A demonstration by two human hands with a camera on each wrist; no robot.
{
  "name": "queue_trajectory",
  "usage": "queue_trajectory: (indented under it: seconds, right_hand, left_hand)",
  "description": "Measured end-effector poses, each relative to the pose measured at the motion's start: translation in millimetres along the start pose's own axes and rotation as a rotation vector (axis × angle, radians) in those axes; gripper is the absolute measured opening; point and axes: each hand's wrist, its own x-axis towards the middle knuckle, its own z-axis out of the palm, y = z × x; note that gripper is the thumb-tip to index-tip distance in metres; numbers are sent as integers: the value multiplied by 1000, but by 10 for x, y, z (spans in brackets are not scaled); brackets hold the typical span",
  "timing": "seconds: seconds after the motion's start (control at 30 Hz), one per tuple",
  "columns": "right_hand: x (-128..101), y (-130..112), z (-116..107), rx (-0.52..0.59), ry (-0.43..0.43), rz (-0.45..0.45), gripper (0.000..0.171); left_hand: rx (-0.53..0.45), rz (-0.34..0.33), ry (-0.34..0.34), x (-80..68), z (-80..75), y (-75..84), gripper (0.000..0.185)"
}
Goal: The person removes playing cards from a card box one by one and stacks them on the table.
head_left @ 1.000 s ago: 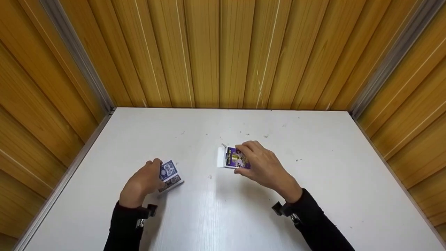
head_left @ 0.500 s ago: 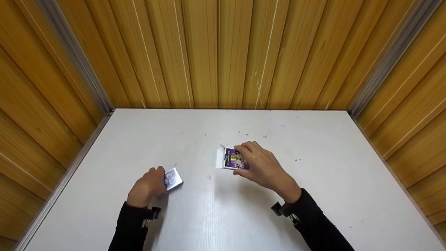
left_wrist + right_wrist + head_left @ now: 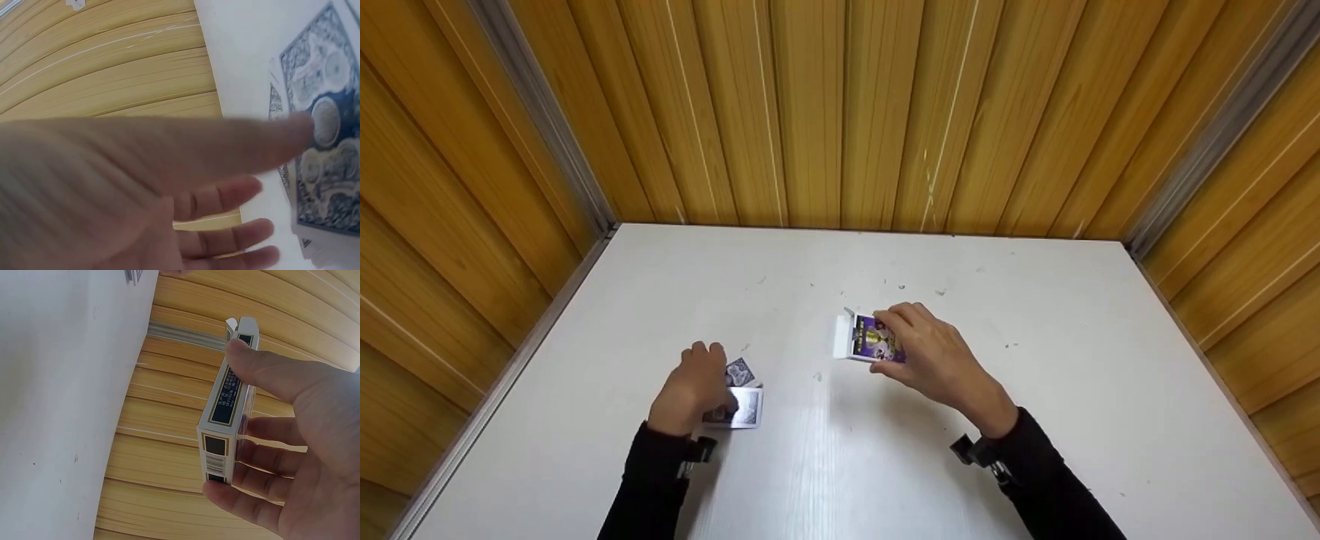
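Fingers (image 3: 236,152) of the left hand (image 3: 690,386) lie fairly straight over a small pile of blue-backed cards (image 3: 739,401) on the near left of the white bench (image 3: 1072,360). From the head camera the hand covers the left part of the pile, so only two card backs show past the knuckles, one fanned a little farther than the other. From the left wrist camera the hand is a blur close to the lens; one long finger reaches onto the top card (image 3: 329,124), and the other fingers below it hang relaxed, but whether they touch anything cannot be told. The cards run off the right and bottom edges of that view, and how many lie in the pile cannot be made out.

Right of this, well apart, near the middle of the bench, the right hand (image 3: 934,360) holds a purple card box (image 3: 870,341), thumb on one narrow side and curled fingers (image 3: 247,503) behind and under it. Its white flap end points left and stands open. The right wrist camera shows the box edge-on (image 3: 225,416), a barcode at its near end; the small print on the side is too fine to read, and the inside of the box is hidden. Whether the box rests on the bench or is lifted just off it cannot be told
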Motion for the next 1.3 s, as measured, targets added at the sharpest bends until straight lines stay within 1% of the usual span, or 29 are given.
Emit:
queue_trajectory:
  seconds: [0.07,0.13,0.17,0.3,0.37,0.47,0.57,0.67,0.73,0.93,1.03,1.1,1.17,1.23,1.3]
  right_hand:
    - [-4,2,1,2,-1,-2,68]
    - [-4,0,5,8,0,0,68]
    - [-4,-1,7,12,-1,2,68]
    - [-4,-9,14,26,-4,7,67]
    - [-3,-11,13,26,-4,7,67]
    - [1,-11,9,21,0,3,67]
    - [1,-10,7,20,2,1,67]
    - [-5,-8,10,19,-1,-1,67]
    - [-8,-8,13,20,-4,0,68]
    - [-8,-5,18,15,-9,7,67]
    - [-8,-6,16,16,-12,4,67]
    - [-8,-7,14,15,-15,4,68]
    - [-5,-10,10,13,-17,5,68]
    - [1,-11,8,14,-20,6,68]
    - [10,-13,7,18,-20,10,68]
  left_hand:
    - [-15,6,-8,20,18,-4,78]
    - [-20,9,-16,37,39,-17,80]
    - [-20,9,-20,43,50,-26,77]
    - [-31,6,-16,51,71,-55,55]
    - [-42,8,-13,56,69,-69,50]
    - [-76,6,-24,60,41,-86,48]
    - [-116,-6,-41,79,15,-131,52]
    - [-151,-17,-52,111,7,-207,54]
    - [-174,-16,-52,138,8,-261,50]
    - [-224,-23,-22,211,37,-394,37]
    - [-203,-30,3,223,54,-412,35]
    - [-175,-35,18,216,59,-395,38]
    - [-141,-32,21,193,52,-352,46]
    - [-120,-30,5,154,33,-287,59]
    - [-110,-32,-25,122,16,-218,73]
